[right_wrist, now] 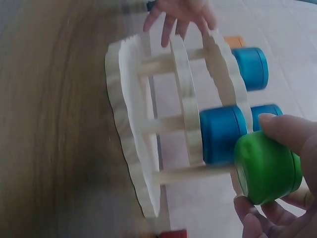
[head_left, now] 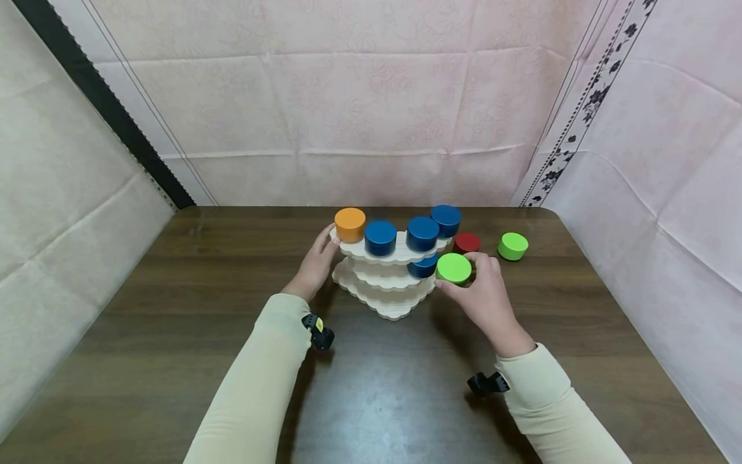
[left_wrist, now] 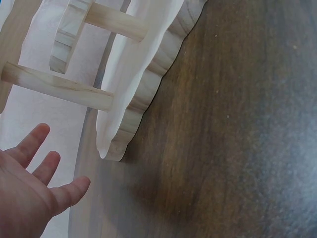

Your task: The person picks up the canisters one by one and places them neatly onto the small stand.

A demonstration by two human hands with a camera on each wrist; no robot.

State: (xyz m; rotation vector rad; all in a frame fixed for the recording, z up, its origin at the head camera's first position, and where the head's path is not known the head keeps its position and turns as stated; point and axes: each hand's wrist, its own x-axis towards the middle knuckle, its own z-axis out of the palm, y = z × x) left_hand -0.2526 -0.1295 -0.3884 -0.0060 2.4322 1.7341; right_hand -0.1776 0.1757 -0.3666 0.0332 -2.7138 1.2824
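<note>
A three-tiered wooden stand [head_left: 371, 298] with scalloped edges stands mid-table. My left hand [head_left: 315, 265] grips the left edge of its top tier with thumb and forefinger; its other fingers [left_wrist: 74, 191] stretch out below, in the left wrist view. Between the thumb and fingers of my right hand [head_left: 485, 293] is a small green lidded tin [head_left: 454, 269], held at the stand's right side. It hangs beside a blue tin [right_wrist: 223, 135] on the middle tier. The top tier carries an orange tin [head_left: 350, 225] and three blue tins [head_left: 380, 238].
Behind my right hand, a red tin [head_left: 466, 242] and another green tin [head_left: 513, 246] rest on the brown wooden table [head_left: 197, 277]. Pale cloth [head_left: 371, 129] hangs at the back and both sides.
</note>
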